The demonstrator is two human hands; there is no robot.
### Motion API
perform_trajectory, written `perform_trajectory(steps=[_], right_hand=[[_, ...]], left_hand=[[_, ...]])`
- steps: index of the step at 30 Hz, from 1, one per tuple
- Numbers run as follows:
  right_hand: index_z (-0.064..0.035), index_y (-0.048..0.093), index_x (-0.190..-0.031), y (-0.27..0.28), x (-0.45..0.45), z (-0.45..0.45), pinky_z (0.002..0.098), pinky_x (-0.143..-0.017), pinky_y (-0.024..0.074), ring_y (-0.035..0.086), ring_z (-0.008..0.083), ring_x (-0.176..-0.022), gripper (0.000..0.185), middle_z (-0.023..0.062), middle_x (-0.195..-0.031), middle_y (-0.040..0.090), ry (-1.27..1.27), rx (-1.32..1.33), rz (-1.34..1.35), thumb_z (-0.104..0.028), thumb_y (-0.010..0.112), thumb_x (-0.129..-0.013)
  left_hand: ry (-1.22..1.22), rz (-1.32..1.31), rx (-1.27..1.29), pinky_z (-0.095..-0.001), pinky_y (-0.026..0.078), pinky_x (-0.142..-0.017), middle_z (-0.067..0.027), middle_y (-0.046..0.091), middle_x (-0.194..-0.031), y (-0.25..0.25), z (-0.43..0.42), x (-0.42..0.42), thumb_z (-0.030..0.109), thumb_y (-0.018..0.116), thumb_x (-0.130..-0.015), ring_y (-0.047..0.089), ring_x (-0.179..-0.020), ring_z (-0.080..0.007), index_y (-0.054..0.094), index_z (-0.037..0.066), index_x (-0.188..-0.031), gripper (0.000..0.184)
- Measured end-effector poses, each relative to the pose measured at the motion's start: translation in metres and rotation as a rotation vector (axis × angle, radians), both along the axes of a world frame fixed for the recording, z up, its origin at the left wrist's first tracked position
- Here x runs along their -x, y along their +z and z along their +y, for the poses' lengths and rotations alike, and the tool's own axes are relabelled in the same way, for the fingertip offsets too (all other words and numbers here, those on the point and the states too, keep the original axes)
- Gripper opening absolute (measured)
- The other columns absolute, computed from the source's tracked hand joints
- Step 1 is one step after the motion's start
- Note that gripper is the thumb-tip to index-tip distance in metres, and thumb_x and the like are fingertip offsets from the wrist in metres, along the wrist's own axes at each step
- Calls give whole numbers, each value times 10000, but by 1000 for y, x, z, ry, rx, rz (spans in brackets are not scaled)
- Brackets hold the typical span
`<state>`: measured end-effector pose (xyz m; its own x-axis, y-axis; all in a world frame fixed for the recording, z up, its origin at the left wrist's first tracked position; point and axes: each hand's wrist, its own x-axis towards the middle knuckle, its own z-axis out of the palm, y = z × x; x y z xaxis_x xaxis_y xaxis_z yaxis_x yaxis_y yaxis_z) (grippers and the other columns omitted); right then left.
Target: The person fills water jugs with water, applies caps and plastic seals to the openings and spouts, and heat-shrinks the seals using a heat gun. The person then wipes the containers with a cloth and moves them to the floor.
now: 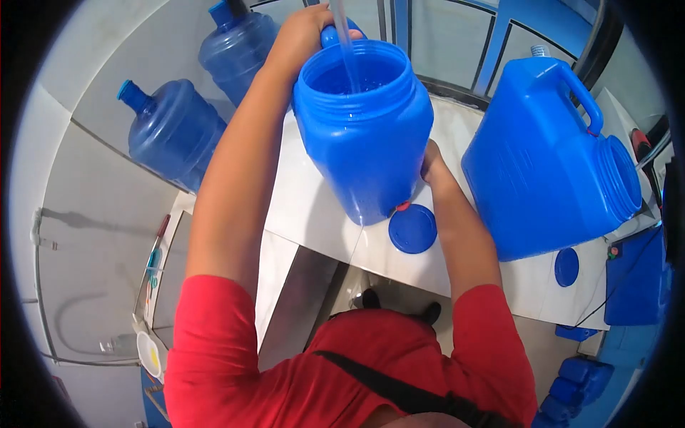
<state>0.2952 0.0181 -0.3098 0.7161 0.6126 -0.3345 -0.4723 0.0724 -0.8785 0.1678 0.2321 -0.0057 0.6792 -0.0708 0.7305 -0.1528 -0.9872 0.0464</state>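
Note:
A large blue plastic jug point(367, 135) stands uncapped on the white counter, its wide mouth facing up toward me. A clear stream point(344, 43) runs down into the mouth, and liquid shows inside. My left hand point(310, 32) is closed around the jug's handle at the far side of the rim. Against the jug's right side rests my right hand point(431, 160), its fingers hidden behind the plastic. A round blue cap point(412, 230), joined by a red piece near the jug's base, lies by the counter's front edge.
A second uncapped blue jug point(546, 160) stands to the right, with another blue cap point(566, 267) nearby. Two clear blue water bottles, one nearer point(175, 132) and one farther point(239, 53), are at the left. Blue containers point(578, 381) sit low at the right.

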Motion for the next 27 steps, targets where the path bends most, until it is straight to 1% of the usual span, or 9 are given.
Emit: perform_trajectory(steps=[3, 4, 5, 10, 11, 17, 20, 25, 27], right_hand=[[-4, 514, -1347, 38, 3, 22, 390, -980, 455, 595, 254, -1117, 689, 142, -1246, 602, 69, -163, 11, -573, 297, -1025], [-3, 481, -1389, 53, 3, 25, 417, -1056, 436, 579, 288, -1208, 747, 160, -1363, 567, 86, -236, 8, -609, 248, -1020], [-1, 462, -1409, 67, -4, 35, 423, -1083, 411, 550, 295, -1245, 778, 170, -1385, 547, 155, -397, 35, -624, 211, -1015], [41, 496, -1364, 179, 15, 9, 401, -1120, 365, 531, 275, -1285, 807, 203, -1372, 556, 16, -394, -509, -633, 223, -1012], [37, 524, -1332, 196, 36, -14, 392, -1097, 384, 561, 260, -1241, 775, 179, -1325, 593, -29, -396, -532, -621, 264, -1016], [19, 624, -1112, 255, 121, -200, 314, -954, 464, 604, 159, -1043, 462, 91, -1077, 659, 73, -461, -922, -398, 431, -1056], [21, 644, -1058, 276, 135, -297, 331, -899, 496, 641, 180, -976, 427, 103, -1005, 678, 22, -421, -1156, -359, 449, -1053], [59, 620, -1062, 319, 122, -450, 338, -827, 512, 663, 241, -884, 464, 184, -958, 689, -602, -64, -1479, -370, 447, -1040], [16, 616, -1174, 337, 93, -497, 340, -891, 500, 662, 231, -969, 445, 169, -1069, 684, -962, 378, -1428, -381, 499, -1010]], left_hand=[[-139, -99, -157, -374, 523, -726, -135, 682, -871, -5, 16, -12, 154, 737, -857, 673, -834, -289, 679, 36, -923, 147], [-230, -109, -9, -409, 503, -661, -161, 666, -799, -5, 14, -15, 192, 779, -816, 652, -755, -341, 671, 49, -756, 189], [-173, -82, 31, -438, 461, -1024, -120, 663, -821, -9, 14, -13, 249, 798, -803, 651, -1006, -309, 607, 65, -730, 275], [-405, -44, 325, -467, 411, -1091, -72, 589, -709, -24, 51, -53, 184, 753, -847, 620, -760, -222, 606, 42, -751, 226], [-270, -104, -39, -467, 408, -1096, -70, 577, -706, -8, 25, -26, 181, 749, -851, 611, -745, -221, 613, 37, -765, 215], [-272, -101, -38, -511, 411, -1092, -74, 557, -702, -4, 7, -20, 139, 761, -827, 576, -708, -225, 613, 24, -823, 188], [-257, -140, -65, -492, 388, -1116, -79, 553, -719, -12, 38, -29, 158, 763, -823, 590, -762, -253, 650, 29, -941, 209], [30, -49, -290, -436, 361, -1134, -156, 591, -1177, 1, 21, 5, 143, 678, -902, 562, -1174, -277, 560, 43, -1289, 417], [-212, 78, 540, -430, 387, -1108, -162, 534, -1307, -37, 107, 5, 170, 614, -952, 521, -1243, -266, 514, 41, -1333, 415]])
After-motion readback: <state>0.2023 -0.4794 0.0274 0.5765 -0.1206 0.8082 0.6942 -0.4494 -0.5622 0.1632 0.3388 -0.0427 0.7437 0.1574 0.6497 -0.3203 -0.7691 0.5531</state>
